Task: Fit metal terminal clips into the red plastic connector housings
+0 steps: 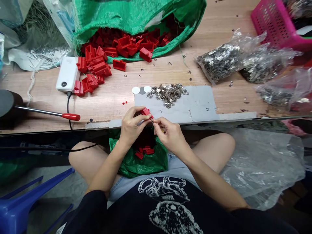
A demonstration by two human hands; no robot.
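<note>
My left hand [131, 126] is closed around a small red plastic housing [145, 111] at the table's front edge. Close beside it, my right hand [169, 132] pinches a thin dark metal piece against the housing's near end; its kind is too small to make out, and a bit of yellow shows under the fingers. Just beyond both hands, a pile of small silvery metal clips [168, 93] lies on a grey mat [201, 100]. In my lap, below the hands, an opened green bag [153, 164] holds several red housings [146, 150].
A large green sack [136, 16] spills red housings at the back. A white power bank [68, 74] with a cable and a red-tipped lever [70, 116] are on the left. Clear bags of metal parts [221, 60] and a pink basket [273, 26] stand right.
</note>
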